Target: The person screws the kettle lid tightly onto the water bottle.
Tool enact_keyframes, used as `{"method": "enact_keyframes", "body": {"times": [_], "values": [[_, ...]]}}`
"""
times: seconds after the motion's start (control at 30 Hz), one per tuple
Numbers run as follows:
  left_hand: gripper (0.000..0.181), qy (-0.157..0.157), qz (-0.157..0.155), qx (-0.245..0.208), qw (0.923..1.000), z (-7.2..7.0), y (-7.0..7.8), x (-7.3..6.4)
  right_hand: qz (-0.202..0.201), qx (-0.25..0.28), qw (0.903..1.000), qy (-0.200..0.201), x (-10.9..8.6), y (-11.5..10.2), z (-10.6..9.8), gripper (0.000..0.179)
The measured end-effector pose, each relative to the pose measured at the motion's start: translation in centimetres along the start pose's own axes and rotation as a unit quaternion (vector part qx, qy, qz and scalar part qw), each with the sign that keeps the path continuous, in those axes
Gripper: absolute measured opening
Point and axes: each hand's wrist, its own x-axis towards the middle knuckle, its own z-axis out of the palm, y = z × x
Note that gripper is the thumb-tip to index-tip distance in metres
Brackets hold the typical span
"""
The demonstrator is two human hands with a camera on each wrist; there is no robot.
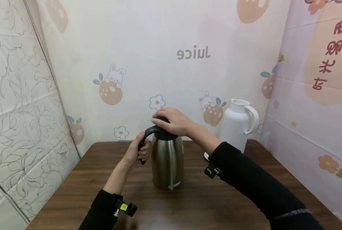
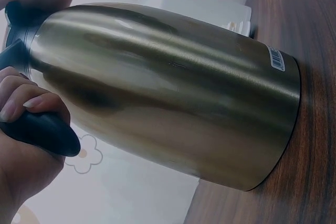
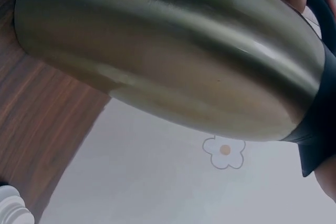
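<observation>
Steel vacuum jug (image 1: 167, 164), likely slick, stands beneath the right hand (image 1: 173, 121) gripping its lid (image 1: 165, 136); the left hand (image 1: 135, 151) wraps the handle (image 1: 149, 130), probably the surest hold.

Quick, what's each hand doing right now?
Left hand: closed, gripping the black handle of the metallic jug.
Right hand: closed over the jug's black lid.

this looks like a makeshift booth, walled by a back sheet (image 1: 159, 25) with bunnies (image 1: 115, 76), fruit (image 1: 110, 93) and a mirrored "juice" (image 1: 193, 53), a creased flower-outline sheet (image 1: 21, 121) at left and a lettered sheet (image 1: 300, 127) at right. a wood-grain table (image 1: 205, 204) spans it. the vacuum jug (image 1: 167, 163) and white jug (image 1: 234, 127) look domestic, but a home cannot be confirmed.
</observation>
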Motion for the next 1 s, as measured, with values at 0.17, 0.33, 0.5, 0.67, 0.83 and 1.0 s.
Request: {"method": "enact_keyframes", "body": {"times": [0.17, 0.33, 0.5, 0.67, 0.83, 1.0], "values": [[0.061, -0.006, -0.004, -0.01, 0.9999, 0.0, -0.1, -0.1, -0.018, -0.013, 0.9997, 0.014, 0.1, 0.2, 0.5, 0.044], [0.061, -0.004, -0.003, -0.013, 0.9999, 0.1, 0.0, -0.1, -0.031, -0.033, 0.9987, 0.025, 0.2, 0.3, 0.8, 0.042], [0.061, -0.005, -0.002, -0.012, 0.9999, 0.2, -0.2, -0.1, -0.031, -0.045, 0.9977, 0.039, 0.3, 0.1, 1.1, 0.04], [0.06, 0.004, -0.001, -0.002, 1.0, 0.2, -0.1, -0.1, -0.013, -0.064, 0.9965, 0.052, 0.3, -0.2, 1.4, 0.042], [0.06, 0.016, -0.006, 0.011, 0.9998, 0.3, 0.0, -0.2, 0.023, -0.078, 0.9938, 0.077, 0.4, -0.9, 1.8, 0.044], [0.06, 0.022, -0.011, 0.017, 0.9996, 0.2, 0.1, -0.1, 0.098, -0.114, 0.984, 0.096, 0.6, -2.1, 2.3, 0.041]]}}
